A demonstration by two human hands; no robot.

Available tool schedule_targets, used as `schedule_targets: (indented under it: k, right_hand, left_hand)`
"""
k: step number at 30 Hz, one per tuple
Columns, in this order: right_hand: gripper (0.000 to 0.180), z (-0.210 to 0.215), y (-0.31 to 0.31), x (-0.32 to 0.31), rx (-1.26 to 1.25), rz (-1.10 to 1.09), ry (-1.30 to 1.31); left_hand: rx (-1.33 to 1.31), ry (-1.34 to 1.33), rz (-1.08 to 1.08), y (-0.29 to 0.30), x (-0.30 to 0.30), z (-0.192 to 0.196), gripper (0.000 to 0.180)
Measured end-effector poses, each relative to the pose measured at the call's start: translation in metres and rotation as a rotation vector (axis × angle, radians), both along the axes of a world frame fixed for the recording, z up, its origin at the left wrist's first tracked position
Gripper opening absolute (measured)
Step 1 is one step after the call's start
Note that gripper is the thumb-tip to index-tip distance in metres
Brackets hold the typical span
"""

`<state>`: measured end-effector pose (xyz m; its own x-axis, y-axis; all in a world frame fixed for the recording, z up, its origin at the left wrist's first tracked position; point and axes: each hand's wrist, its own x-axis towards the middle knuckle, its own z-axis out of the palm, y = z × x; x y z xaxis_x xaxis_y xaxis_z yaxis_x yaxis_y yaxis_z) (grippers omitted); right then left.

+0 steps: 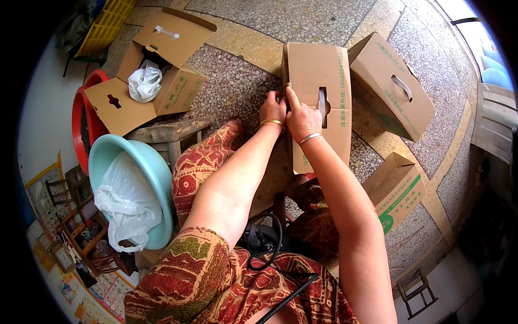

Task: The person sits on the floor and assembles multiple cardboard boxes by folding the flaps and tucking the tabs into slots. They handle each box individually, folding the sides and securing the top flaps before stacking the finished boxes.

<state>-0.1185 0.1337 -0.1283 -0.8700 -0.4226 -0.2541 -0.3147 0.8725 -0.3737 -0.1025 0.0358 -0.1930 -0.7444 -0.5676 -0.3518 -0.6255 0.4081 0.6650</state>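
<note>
A closed brown cardboard box (pixel 332 143) with a white strap handle in its top slot stands in front of me. At its left edge my left hand (pixel 273 110) has its fingers curled in; what they pinch, if anything, is hidden. My right hand (pixel 303 120) lies on the same edge, closed at the box's top panel, its index finger stretched along the rim and the other fingers bent. Both hands nearly touch each other. The strap handle (pixel 322 105) sits just right of my right hand, not held.
At the left, an open cardboard box (pixel 175 92) holds a white plastic bag (pixel 145 82). Nearby are a wooden stool (pixel 170 132), red basins (pixel 81 127) and a light-blue basin (pixel 166 194) with a bag. Another handled box (pixel 391 89) and an opened box (pixel 396 189) stand at right.
</note>
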Motion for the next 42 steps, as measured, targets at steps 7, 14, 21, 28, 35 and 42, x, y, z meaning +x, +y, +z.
schedule_targets:
  k: [7, 14, 21, 28, 35, 42]
  right_hand:
    - [0.042, -0.002, 0.003, -0.003, 0.077, 0.088, 0.027]
    - [0.041, -0.001, -0.008, 0.0, 0.158, 0.137, 0.011]
    - [0.057, 0.006, -0.009, -0.003, 0.179, 0.151, -0.119]
    - [0.062, 0.005, 0.003, -0.009, 0.011, 0.227, -0.119]
    - [0.069, 0.017, 0.008, -0.018, 0.13, 0.252, -0.267]
    - [0.065, 0.018, -0.005, -0.01, 0.176, 0.155, -0.249]
  left_hand:
    - [-0.04, 0.05, -0.005, 0.005, -0.005, -0.001, 0.026]
    - [0.145, -0.112, 0.017, -0.011, 0.008, -0.043, 0.029]
    - [0.407, -0.315, -0.059, -0.018, 0.018, -0.044, 0.041]
    - [0.644, -0.458, 0.067, -0.015, 0.014, -0.023, 0.031]
    - [0.987, -0.604, 0.173, -0.023, 0.007, 0.002, 0.024]
    - [0.915, -0.623, 0.096, -0.023, 0.002, 0.007, 0.022]
